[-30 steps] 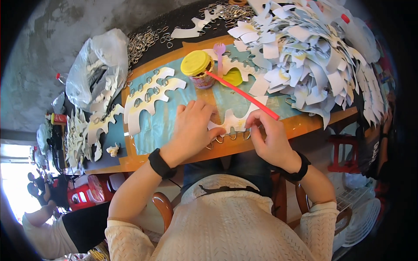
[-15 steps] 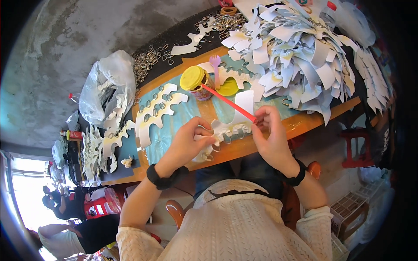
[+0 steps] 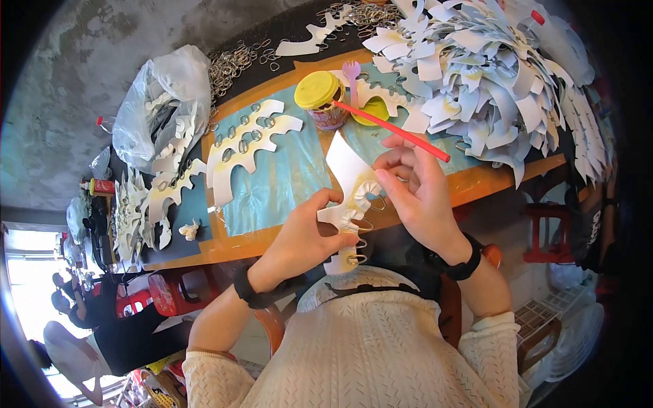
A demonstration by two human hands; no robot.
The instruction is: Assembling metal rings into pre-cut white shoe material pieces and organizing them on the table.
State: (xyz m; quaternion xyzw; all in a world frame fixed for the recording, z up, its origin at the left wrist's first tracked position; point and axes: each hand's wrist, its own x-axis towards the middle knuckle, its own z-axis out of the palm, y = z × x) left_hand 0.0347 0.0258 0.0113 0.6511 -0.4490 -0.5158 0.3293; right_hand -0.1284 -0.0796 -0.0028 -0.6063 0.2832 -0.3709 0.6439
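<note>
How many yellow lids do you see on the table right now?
2: one yellow lid sits on the small jar; another yellow lid lies flat beside it, under the red stick. The paper pile may hide more.

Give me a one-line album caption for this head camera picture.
Both hands, left hand and right hand, hold a white scalloped paper cutout with wire rings above an orange table.

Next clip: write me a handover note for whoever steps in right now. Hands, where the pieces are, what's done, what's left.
Left hand: grip on the lower part of a white cutout, held up over the table edge.
Right hand: pinches the cutout's upper part and carries a red stick.
Done: cutouts with rings lie on the table.
Left: a big pile of cutouts and loose rings at the far side.
</note>
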